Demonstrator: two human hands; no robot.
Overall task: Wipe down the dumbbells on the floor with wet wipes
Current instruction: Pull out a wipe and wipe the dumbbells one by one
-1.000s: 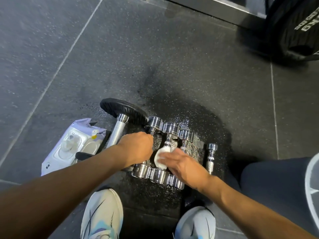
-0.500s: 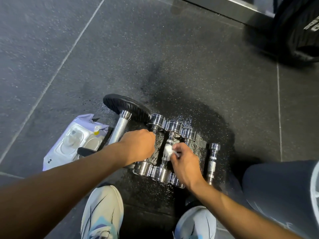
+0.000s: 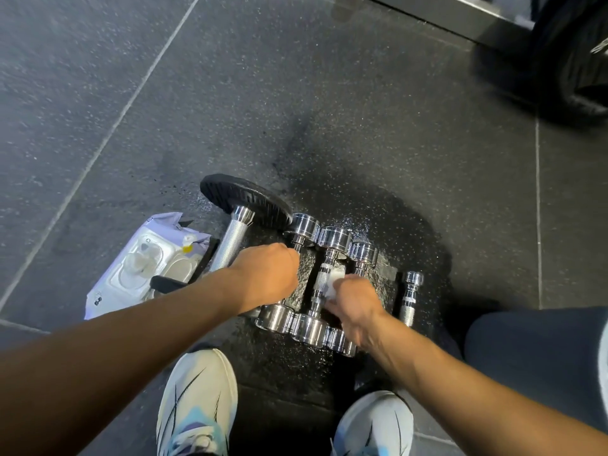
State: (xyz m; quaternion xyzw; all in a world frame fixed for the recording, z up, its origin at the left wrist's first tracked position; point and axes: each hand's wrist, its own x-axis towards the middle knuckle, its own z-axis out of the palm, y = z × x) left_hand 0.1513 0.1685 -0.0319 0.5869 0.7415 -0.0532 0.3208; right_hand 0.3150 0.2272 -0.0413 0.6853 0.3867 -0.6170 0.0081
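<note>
Three chrome dumbbells lie side by side on the dark rubber floor. My left hand point(image 3: 268, 274) grips the handle of the left chrome dumbbell point(image 3: 304, 229). My right hand point(image 3: 353, 304) pinches a white wet wipe point(image 3: 334, 281) against the handle of the middle chrome dumbbell point(image 3: 334, 240). The right chrome dumbbell point(image 3: 362, 253) is partly hidden under my right hand. A smaller chrome dumbbell point(image 3: 410, 296) lies apart on the right. A larger dumbbell with a black plate point(image 3: 243, 200) lies on the left.
A pack of wet wipes point(image 3: 144, 268) lies on the floor left of the dumbbells. My two white shoes point(image 3: 197, 399) stand just below them. My knee point(image 3: 539, 350) is at the right. A black weight plate point(image 3: 572, 60) and a metal frame stand at the top right.
My right hand has slid the wipe along the middle dumbbell's handle, first away from me, then a little back. My left hand has stayed on the left dumbbell.
</note>
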